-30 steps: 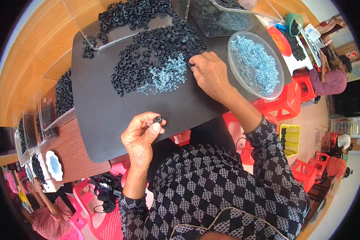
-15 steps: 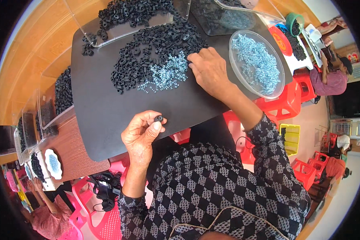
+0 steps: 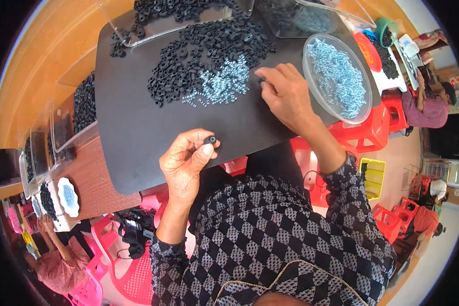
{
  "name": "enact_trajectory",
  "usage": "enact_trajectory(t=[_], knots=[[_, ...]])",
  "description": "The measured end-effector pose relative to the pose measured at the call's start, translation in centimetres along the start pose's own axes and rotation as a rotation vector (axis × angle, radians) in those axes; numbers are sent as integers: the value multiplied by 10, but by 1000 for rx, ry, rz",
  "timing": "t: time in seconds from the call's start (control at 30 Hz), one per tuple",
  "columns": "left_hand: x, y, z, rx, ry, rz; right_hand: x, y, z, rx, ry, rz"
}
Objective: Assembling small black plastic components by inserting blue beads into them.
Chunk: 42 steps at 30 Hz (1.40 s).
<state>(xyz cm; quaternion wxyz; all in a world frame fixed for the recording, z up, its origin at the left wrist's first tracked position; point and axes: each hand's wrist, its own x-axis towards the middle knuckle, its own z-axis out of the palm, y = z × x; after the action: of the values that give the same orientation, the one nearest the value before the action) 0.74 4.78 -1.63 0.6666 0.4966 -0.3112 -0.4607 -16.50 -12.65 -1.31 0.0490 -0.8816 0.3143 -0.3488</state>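
Observation:
My left hand (image 3: 182,160) is closed over the near part of the dark tabletop. Thumb and fingers pinch a short black plastic tube (image 3: 210,139), its round open end facing up. My right hand (image 3: 290,99), to the right of the heaps, has thumb and forefinger closed on a small black plastic piece (image 3: 261,80), mostly covered by the fingers. Just left of it lies a heap of small silvery springs (image 3: 227,81). Behind and beside the springs spreads a large pile of black plastic parts (image 3: 181,64).
An oval clear tub (image 3: 368,109) of springs stands right of my right hand. A clear bin (image 3: 183,33) of black parts sits at the back. Red stools (image 3: 364,133) stand at the right. Co-workers sit at far right and lower left (image 3: 69,265).
My right hand has drawn back rightward from the pile's edge, a small black piece now showing in its fingers. The left hand keeps its tube. The whole view has shifted slightly.

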Motion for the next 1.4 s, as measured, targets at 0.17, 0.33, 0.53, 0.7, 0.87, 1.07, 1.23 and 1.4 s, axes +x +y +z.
enact_trajectory(t=[0.17, 0.33, 0.53, 0.7, 0.87, 1.07, 1.23, 1.4], knots=[[3, -2, 2, 6, 6, 17, -4, -46, -14, 603, -159, 340], [1, 3, 6, 6, 29, -5, -7, -72, -13, 1192, -361, 586], [1, -1, 3, -150, -106, -9, -9, -85, -10, 1356, -383, 624], [-1, 0, 13, -161, 13, 19, -11, -88, -9, 1307, -346, 620], [-3, -3, 12, -67, 32, 52, -12, -89, -8, 1339, -358, 679], [-4, -3, 9, -5, 19, 65, -16, -96, -10, 1199, -342, 670], [-5, 3, 9, 14, -3, 8, -20, -90, -6, 674, -125, 121], [-7, 3, 9, 46, 20, 6, -18, -87, -13, 660, -189, 34]])
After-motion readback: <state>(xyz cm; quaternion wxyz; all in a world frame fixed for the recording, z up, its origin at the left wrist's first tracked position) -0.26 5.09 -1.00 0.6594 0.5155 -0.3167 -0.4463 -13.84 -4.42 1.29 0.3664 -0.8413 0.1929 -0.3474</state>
